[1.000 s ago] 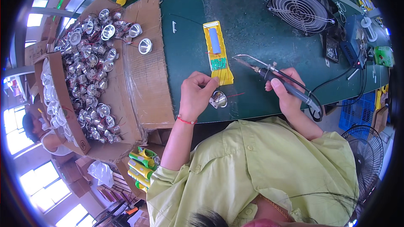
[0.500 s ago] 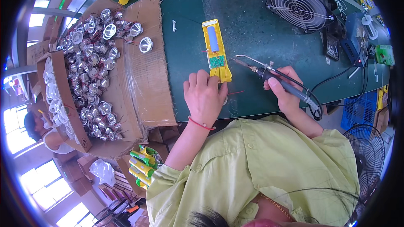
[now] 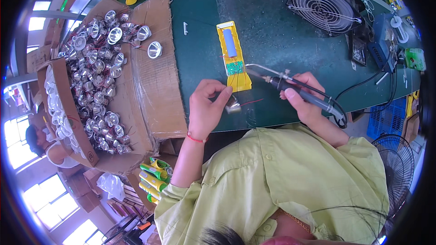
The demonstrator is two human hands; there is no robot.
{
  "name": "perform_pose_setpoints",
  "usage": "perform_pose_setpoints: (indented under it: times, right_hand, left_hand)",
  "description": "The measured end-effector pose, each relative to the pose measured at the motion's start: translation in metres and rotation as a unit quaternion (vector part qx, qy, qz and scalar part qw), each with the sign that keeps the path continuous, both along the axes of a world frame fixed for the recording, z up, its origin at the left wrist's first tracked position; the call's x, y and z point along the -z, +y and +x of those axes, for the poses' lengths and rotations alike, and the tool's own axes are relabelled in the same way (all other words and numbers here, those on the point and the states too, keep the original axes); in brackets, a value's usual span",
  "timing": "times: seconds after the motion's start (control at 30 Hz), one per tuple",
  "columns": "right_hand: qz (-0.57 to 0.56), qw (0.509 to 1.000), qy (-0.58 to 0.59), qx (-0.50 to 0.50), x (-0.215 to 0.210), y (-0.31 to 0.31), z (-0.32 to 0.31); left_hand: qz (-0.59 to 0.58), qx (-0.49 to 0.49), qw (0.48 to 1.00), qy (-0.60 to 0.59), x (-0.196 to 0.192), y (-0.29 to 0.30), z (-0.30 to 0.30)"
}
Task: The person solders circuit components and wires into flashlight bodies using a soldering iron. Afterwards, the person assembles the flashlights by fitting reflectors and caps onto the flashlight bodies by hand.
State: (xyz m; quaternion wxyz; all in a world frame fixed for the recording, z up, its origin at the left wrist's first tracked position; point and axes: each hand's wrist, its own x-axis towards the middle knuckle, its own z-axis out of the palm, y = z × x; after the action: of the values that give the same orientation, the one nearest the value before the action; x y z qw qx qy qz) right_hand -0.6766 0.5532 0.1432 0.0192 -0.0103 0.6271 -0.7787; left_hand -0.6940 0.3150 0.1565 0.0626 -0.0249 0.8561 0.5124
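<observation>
A yellow flashlight housing (image 3: 239,83) lies on the green bench, with a blue cylindrical battery (image 3: 230,43) and a green circuit board (image 3: 235,67) in it. My left hand (image 3: 205,104) is at its near end, thumb and fingers pinched together; what they hold is too small to make out. Close beside these fingers is a silvery reflector cup (image 3: 233,105), with a red wire running off to the right. My right hand (image 3: 305,96) grips a soldering iron (image 3: 295,90) with a thin metal tube along it. Its tip points left, near the board's right edge.
Many reflector cups (image 3: 97,79) heap on cardboard (image 3: 159,81) at the left, beside a box of white rings (image 3: 56,104). A black fan (image 3: 322,7) stands at the back right, near a blue soldering station (image 3: 383,45). Another person (image 3: 56,149) sits far left.
My left hand has drawn left and a little down from the housing's near end, uncovering the reflector cup. The iron's tip has come slightly lower, still by the board.
</observation>
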Motion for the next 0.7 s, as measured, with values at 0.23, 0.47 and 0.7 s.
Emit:
perform_pose_setpoints:
  times: [0.23, 0.47, 0.7]
  right_hand:
    - [0.007, 1.0, -0.03, -0.002, 0.004, -0.013, -0.006]
    - [-0.007, 0.999, -0.042, 0.005, 0.004, -0.018, -0.01]
    - [-0.012, 0.998, -0.055, 0.001, 0.003, -0.02, -0.009]
  left_hand:
    - [-0.001, 0.059, 0.996, -0.068, -0.003, 0.004, -0.018]
    - [-0.025, 0.1, 0.991, -0.082, 0.0, 0.004, -0.026]
    - [-0.018, 0.104, 0.99, -0.088, 0.002, 0.004, -0.025]
